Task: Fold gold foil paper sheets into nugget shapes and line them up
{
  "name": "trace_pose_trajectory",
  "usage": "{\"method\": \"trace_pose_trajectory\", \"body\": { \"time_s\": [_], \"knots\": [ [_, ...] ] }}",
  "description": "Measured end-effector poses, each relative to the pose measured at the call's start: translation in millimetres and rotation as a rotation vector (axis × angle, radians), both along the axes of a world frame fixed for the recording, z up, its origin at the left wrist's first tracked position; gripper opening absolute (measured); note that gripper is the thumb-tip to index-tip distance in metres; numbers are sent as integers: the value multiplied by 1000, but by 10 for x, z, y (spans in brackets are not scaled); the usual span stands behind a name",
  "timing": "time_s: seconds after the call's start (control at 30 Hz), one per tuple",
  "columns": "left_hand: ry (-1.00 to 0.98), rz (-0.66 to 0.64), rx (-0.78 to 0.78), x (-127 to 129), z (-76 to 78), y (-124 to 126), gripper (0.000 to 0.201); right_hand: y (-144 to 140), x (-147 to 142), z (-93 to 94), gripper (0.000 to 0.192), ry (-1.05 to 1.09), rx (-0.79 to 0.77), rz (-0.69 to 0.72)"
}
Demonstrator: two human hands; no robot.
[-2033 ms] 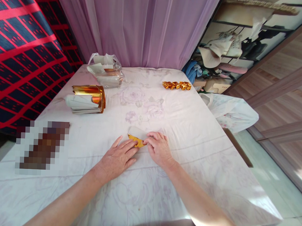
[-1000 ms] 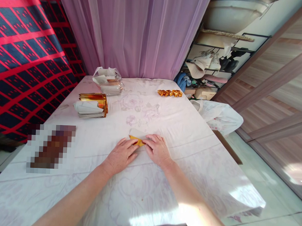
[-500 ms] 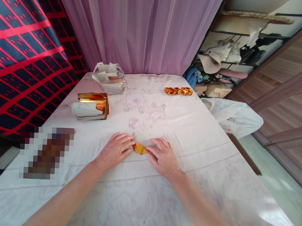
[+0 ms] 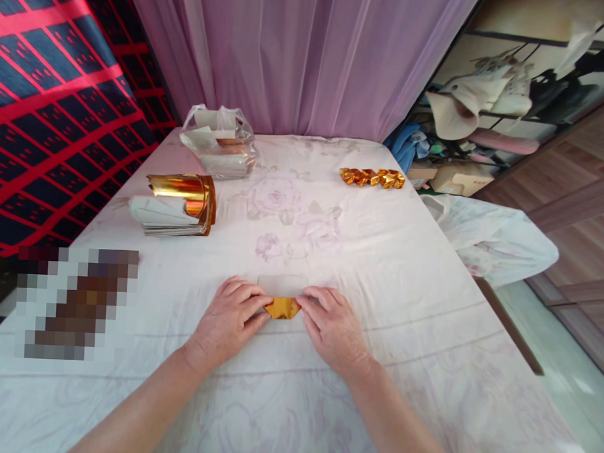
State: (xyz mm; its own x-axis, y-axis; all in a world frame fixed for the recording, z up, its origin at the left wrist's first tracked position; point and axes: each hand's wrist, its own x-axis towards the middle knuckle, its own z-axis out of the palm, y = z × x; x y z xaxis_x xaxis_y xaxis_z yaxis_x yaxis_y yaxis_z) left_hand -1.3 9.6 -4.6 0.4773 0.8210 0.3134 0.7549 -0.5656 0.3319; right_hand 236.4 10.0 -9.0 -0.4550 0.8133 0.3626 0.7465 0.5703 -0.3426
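Note:
A small sheet of gold foil paper (image 4: 283, 308) lies partly folded on the flowered cloth in front of me. Its gold part faces me with slanted corners, and its pale back shows on the far side. My left hand (image 4: 232, 315) pinches the left corner between thumb and fingers. At the opposite corner, my right hand (image 4: 335, 327) grips the paper in the same way. Behind and to the left sits a curled stack of gold foil sheets (image 4: 203, 195) with pale backs. A row of folded gold foil pieces (image 4: 371, 178) lies at the far right.
A clear plastic bag (image 4: 228, 150) with more paper stands at the back left. A blurred-out patch (image 4: 76, 303) covers something at the left. Purple curtain (image 4: 289, 59) hangs behind the cloth-covered surface (image 4: 284, 399). Shelves with shoes and a cap (image 4: 454, 113) are at the right.
The gold paper now lies straighter between my hands, with more of its pale far side showing. Both hands stay at its corners. The view has shifted slightly.

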Motion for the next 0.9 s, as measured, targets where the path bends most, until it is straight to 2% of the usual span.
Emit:
{"method": "trace_pose_trajectory", "body": {
  "time_s": [0.33, 0.67, 0.9],
  "knots": [
    [-49, -16, -76, -71, -4, 54, 22, 35, 10, 72, 28, 57, -140, 30],
    [-35, 15, -55, -39, -9, 29, 17, 74, 32, 14, 21, 11, -103, 60],
    [-28, 13, -54, -46, -7, 26, 20, 66, 35, -1, 22, -10, -90, 56]
  ]
}}
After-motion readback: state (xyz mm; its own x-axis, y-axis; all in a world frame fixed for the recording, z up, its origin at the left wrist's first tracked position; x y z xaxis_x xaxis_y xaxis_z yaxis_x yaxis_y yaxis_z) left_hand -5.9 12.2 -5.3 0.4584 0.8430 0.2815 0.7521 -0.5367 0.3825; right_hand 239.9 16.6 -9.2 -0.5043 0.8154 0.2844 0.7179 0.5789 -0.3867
